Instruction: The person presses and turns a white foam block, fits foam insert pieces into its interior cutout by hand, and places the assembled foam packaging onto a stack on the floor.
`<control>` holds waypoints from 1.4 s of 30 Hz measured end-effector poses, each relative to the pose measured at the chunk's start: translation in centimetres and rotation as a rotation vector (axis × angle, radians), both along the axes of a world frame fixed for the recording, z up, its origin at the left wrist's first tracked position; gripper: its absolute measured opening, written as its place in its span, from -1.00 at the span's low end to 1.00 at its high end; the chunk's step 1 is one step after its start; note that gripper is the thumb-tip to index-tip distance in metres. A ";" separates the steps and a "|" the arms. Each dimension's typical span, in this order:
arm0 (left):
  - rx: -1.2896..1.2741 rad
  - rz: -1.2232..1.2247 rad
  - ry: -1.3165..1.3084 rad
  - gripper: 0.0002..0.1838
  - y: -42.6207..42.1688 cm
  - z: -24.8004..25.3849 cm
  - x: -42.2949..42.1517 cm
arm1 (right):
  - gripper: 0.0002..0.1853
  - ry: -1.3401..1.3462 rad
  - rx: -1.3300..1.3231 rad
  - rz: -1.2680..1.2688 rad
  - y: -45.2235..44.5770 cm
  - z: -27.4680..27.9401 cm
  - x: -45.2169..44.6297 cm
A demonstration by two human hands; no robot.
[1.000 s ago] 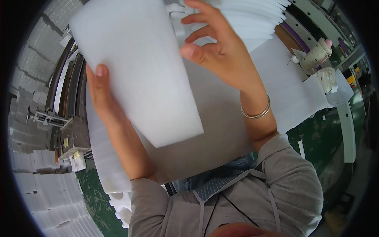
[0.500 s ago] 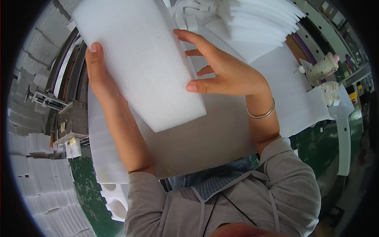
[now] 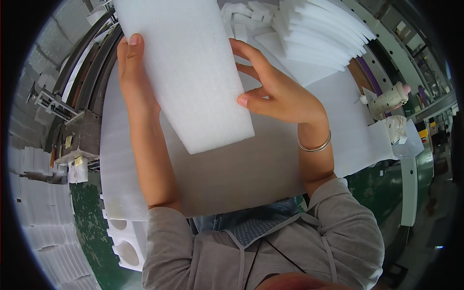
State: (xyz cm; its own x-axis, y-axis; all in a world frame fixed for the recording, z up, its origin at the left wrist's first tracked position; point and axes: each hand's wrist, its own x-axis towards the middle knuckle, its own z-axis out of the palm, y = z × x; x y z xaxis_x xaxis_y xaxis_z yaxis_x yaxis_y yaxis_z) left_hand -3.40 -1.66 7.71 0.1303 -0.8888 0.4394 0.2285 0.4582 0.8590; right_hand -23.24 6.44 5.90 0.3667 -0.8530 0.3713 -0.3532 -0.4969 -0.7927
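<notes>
A long white foam block (image 3: 188,72) reaches from the top edge of the view down over the table, its near end tilted toward my body. My left hand (image 3: 134,63) grips its left side, the thumb lying on the upper face and the other fingers mostly hidden. On the opposite side, my right hand (image 3: 278,92) presses thumb and fingertips against the right edge, with the palm held off the foam. Between them the two hands hold the block. Whether its underside rests on the table cannot be seen.
A stack of white foam sheets (image 3: 314,38) stands at the back right, beside loose foam offcuts (image 3: 241,17). Machine rails (image 3: 92,72) run along the left. A cream bottle (image 3: 390,100) and a white bundle (image 3: 396,129) sit on the right. Cut-out foam (image 3: 128,251) lies lower left.
The foam block has swung to a straighter angle, its far part moving right. My left hand has moved right and slightly up with it. My right hand stays at the right edge.
</notes>
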 end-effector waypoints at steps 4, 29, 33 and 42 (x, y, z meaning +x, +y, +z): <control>-0.022 -0.016 0.014 -0.52 0.2 0.0 -0.2 | -0.17 -0.017 -0.017 0.008 -0.1 -0.3 -0.1; 0.015 -0.112 -0.003 -0.38 1.1 0.6 -0.1 | -0.15 0.038 0.032 -0.007 0.7 0.2 -0.2; 0.002 -0.124 0.007 -0.34 0.9 0.4 0.0 | -0.14 0.035 0.042 0.027 0.8 0.5 -0.1; 0.002 -0.120 -0.001 -0.32 0.6 0.0 0.1 | -0.11 0.061 0.050 0.044 0.8 0.8 -0.3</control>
State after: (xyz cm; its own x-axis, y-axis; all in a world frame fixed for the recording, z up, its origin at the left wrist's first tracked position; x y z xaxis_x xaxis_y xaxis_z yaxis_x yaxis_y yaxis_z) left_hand -3.32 -1.10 7.74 0.0221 -0.8989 0.4376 0.2804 0.4257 0.8603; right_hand -23.58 7.29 6.66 0.4251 -0.8525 0.3041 -0.3803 -0.4731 -0.7947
